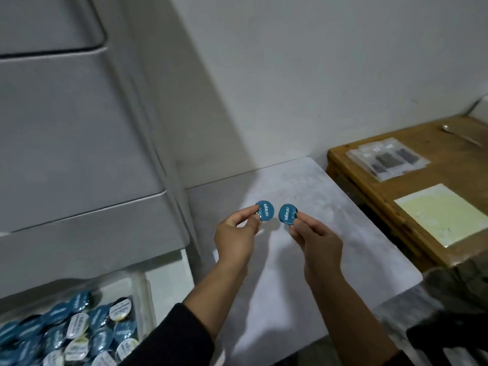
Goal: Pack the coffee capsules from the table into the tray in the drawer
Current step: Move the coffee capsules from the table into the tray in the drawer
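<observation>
**Two blue capsules up over the table, one in each hand**

Far left of the table point(303, 186), low in the corner, the tray point(137, 289) sits in the open drawer, and it's heaped: capsules in the tray point(79, 331) lie tilted and overlapping, some with teal-blue lids, others with white lids carrying dark print too blurred to read. Above it rises a grey cabinet point(79, 128), hard against the table's left edge.

Over the table now. The left hand point(235, 233) has thumb and fingers pressed together on the rim of the left capsule point(264, 211), a round teal-blue foil lid with white lettering running across it, lid tipped toward the camera. Just beside it, not touching, the right capsule point(287, 213) shows the same blue lid and white lettering, pinched at its edge by the right hand point(317, 239). Both capsules are held above the table's pale, mottled surface, near its middle. Dark sleeves cover both forearms at the bottom edge.

Right of the table stands a wooden desk point(369, 186), with clear packets point(388, 159) and a pale yellow sheet point(438, 215) lying on it.
</observation>
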{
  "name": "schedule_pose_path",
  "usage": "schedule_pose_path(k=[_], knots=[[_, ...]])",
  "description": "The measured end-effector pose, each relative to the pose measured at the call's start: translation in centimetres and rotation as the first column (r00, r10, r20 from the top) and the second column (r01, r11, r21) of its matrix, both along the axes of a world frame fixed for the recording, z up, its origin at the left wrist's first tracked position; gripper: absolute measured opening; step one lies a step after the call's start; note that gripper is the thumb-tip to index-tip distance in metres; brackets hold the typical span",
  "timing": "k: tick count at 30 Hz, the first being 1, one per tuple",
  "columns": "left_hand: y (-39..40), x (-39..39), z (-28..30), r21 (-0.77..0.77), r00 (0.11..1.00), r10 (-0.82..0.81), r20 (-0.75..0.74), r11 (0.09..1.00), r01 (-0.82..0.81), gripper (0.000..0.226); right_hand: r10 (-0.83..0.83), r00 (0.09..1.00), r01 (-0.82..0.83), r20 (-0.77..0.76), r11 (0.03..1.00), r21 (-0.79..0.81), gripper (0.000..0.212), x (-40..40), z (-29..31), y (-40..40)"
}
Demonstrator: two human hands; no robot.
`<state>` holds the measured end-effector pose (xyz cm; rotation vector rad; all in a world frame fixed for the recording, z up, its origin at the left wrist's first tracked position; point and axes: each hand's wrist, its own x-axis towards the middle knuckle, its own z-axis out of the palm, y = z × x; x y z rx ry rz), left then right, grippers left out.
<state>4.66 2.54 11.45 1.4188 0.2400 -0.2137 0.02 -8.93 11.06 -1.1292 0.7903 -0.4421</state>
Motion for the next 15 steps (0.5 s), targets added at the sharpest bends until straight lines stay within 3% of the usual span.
schedule_pose_path(k=[8, 15], knots=[[11.7, -7.0, 2.5, -0.05, 0.995, -0.077, 0.069, 0.995, 0.081, 0.024, 0.041, 0.997, -0.037, 0.067, 0.997, -0.062, 0.013, -7.6, 2.8, 11.8], [20.7, -10.3, 3.2, -0.067, 0.998, 0.0, 0.055, 0.998, 0.003, 0.022, 0.176, 0.983, -0.17, 0.054, 0.98, -0.103, 0.015, -9.6, 3.1, 20.0]])
